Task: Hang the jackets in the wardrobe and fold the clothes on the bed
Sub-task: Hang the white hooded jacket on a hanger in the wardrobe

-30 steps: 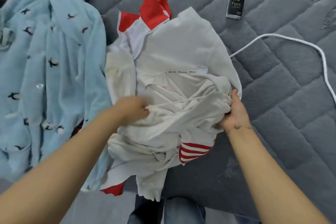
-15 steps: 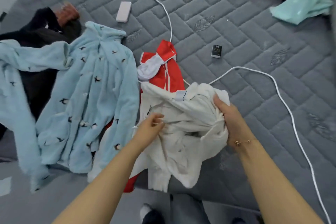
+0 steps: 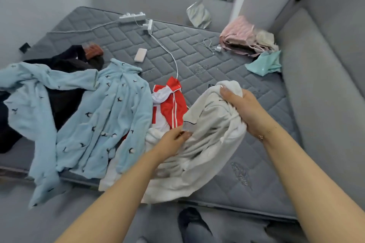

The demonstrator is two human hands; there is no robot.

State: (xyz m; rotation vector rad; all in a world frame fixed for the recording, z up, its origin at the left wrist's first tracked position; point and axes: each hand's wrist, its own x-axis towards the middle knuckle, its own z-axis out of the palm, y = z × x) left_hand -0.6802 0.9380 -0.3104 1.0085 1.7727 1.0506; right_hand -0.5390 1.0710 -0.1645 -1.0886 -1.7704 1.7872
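Both forearms reached up from the bottom edge. Right hand (image 3: pixel 244 110) clutched bunched white jacket (image 3: pixel 209 150) at centre frame; left hand (image 3: pixel 171 141) pinched its fold lower down. Jacket's shape hard to read, hem trailing off the mattress (image 3: pixel 217 53). Blue robe (image 3: pixel 102 116) lay left, red top (image 3: pixel 173 104) partly covered between them.

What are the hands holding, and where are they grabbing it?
Both hold the white garment: the right hand grips its bunched upper edge, the left hand pinches near the label.
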